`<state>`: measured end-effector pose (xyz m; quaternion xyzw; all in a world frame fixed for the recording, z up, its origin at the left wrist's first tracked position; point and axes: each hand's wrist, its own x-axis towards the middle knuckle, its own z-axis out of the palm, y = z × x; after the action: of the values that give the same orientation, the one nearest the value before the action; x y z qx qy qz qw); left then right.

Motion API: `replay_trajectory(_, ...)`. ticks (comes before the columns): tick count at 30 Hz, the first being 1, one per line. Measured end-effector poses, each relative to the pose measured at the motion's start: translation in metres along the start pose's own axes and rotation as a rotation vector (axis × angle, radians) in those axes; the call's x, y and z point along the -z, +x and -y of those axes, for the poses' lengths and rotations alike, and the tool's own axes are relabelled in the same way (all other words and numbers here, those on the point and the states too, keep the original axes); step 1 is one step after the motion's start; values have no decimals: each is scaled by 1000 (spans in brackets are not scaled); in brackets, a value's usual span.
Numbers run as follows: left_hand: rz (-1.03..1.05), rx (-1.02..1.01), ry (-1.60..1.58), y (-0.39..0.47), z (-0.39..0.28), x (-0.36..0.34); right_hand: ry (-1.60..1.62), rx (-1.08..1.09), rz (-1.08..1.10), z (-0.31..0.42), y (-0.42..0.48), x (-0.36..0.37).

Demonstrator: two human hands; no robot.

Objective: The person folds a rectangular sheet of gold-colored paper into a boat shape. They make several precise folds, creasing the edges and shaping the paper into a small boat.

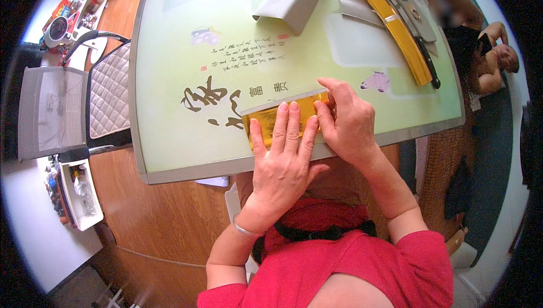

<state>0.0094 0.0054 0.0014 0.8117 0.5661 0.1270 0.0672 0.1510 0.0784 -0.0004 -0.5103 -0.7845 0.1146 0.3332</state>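
Observation:
A sheet of shiny gold foil paper (267,115) with a pale strip along its far edge lies near the front edge of the glass-topped table (169,155). My left hand (284,155) presses flat on it with the fingers spread. At the sheet's right end, my right hand (345,117) has its thumb and bent fingers closed on the foil; the forefinger points out past the far edge. Farther back on the right lies a banded bundle of folded gold paper (407,49), beside a knife with a black handle (426,62).
Folded grey paper (292,0) stands at the table's back. A phone (415,15) rests on more grey sheets (360,7) at the back right. On the left is a padded chair (110,92); white bins (82,198) stand beyond it. Other people (488,53) are at the far right.

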Motion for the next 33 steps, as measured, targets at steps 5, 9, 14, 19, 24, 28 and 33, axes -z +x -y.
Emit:
replay_trajectory(5, 6, 5, -12, 0, 0, 2, -25, -3, -38, 0, -1, 2)
replay_trajectory(9, -19, -5, -22, 1, 1, 1, -57, 215, -87, -1, -1, 17)
replay_trajectory(14, -27, -15, 10, -1, 3, -2, -65, 387, 106, -5, -30, 19)
replay_trajectory(19, 59, -43, 51, -3, 9, 10, -157, 321, 198, -5, -43, 24)
replay_trajectory(24, 156, -4, 83, -31, 33, 28, -191, 312, 197, -10, -49, 25)
replay_trajectory(28, 128, 37, 110, -48, 41, 32, -172, 321, 159, -2, -47, 20)
replay_trajectory(33, 92, 20, 97, -46, 40, 29, -99, 331, 97, 15, -40, 12)
